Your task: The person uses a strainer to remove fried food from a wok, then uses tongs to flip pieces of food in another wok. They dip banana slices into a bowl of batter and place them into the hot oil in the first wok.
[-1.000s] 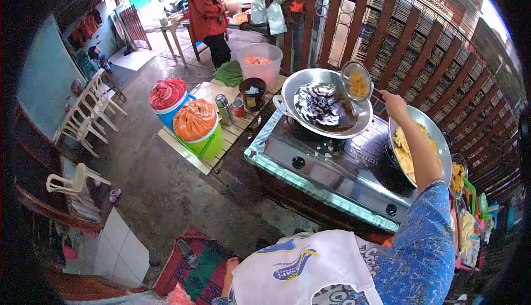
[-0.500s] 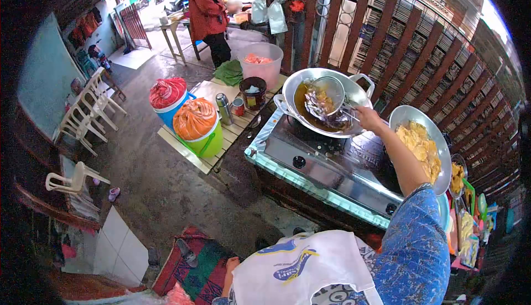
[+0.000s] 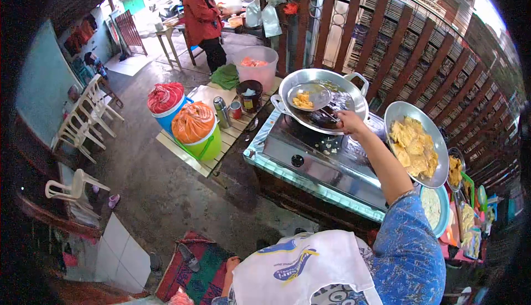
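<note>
My right hand (image 3: 350, 122) is closed on the handle of a round strainer (image 3: 310, 96). The strainer sits over dark oil in a large metal wok (image 3: 354, 96) on the stove, with some golden fried pieces (image 3: 302, 101) in it. Right of the wok, a metal basin (image 3: 444, 151) holds a heap of golden fried food (image 3: 412, 144). My left hand (image 3: 233, 263) hangs low beside the white apron (image 3: 298, 266); its fingers are mostly hidden and what it holds, if anything, cannot be made out.
Left of the stove (image 3: 332, 167), a slatted table (image 3: 182, 149) bears two covered coolers, a flask and buckets. A person in red (image 3: 200, 20) stands beyond. A teal-rimmed tub (image 3: 442, 211) stands at the right; white chairs (image 3: 74, 186) line the left wall.
My right hand has moved slightly left and the strainer has shifted left in the wok, now level with fewer pieces showing. The view has turned slightly, uncovering the teal-rimmed tub.
</note>
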A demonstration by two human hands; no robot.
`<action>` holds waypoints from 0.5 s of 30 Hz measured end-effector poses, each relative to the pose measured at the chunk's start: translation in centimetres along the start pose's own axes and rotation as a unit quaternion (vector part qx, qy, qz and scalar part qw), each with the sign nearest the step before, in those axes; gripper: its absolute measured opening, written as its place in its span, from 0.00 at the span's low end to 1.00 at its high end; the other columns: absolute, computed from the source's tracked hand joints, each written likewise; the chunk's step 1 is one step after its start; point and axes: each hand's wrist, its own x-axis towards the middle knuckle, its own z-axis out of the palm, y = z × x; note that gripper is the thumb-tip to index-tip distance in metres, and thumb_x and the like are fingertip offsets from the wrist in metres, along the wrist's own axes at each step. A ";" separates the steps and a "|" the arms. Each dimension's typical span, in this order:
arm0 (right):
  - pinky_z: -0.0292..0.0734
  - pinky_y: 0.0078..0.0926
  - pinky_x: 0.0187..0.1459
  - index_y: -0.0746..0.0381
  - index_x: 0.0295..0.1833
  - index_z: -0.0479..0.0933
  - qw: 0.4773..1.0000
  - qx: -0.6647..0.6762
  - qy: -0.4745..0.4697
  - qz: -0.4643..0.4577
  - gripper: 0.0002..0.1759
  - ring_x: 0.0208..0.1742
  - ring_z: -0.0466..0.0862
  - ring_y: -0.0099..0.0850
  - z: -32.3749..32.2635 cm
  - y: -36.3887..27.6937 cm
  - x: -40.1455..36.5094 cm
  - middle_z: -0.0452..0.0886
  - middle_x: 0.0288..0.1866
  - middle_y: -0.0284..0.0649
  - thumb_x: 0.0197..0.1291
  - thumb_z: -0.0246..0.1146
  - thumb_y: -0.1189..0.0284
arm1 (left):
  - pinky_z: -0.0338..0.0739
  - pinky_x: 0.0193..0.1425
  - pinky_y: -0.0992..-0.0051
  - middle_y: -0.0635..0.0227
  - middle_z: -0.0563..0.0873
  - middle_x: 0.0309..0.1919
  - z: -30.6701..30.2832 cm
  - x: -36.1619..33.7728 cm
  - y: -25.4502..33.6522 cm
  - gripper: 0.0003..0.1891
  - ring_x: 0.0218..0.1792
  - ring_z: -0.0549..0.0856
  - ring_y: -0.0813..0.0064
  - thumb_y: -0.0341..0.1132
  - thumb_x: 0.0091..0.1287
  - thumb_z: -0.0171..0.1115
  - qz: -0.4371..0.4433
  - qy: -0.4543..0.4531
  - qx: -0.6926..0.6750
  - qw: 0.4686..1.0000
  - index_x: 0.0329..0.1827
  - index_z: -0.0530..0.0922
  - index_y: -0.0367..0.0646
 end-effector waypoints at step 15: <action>0.50 0.13 0.10 0.53 0.58 0.64 0.956 0.231 0.170 -0.051 0.19 0.10 0.57 0.17 1.4 2.3 -3.2 0.61 0.13 0.29 0.60 0.44 0.72 | 0.74 0.33 0.70 0.63 0.81 0.30 -2.7 -8.4 9.1 0.10 0.31 0.80 0.70 0.31 0.51 0.53 -0.034 0.108 0.036 0.993 0.36 0.78 0.45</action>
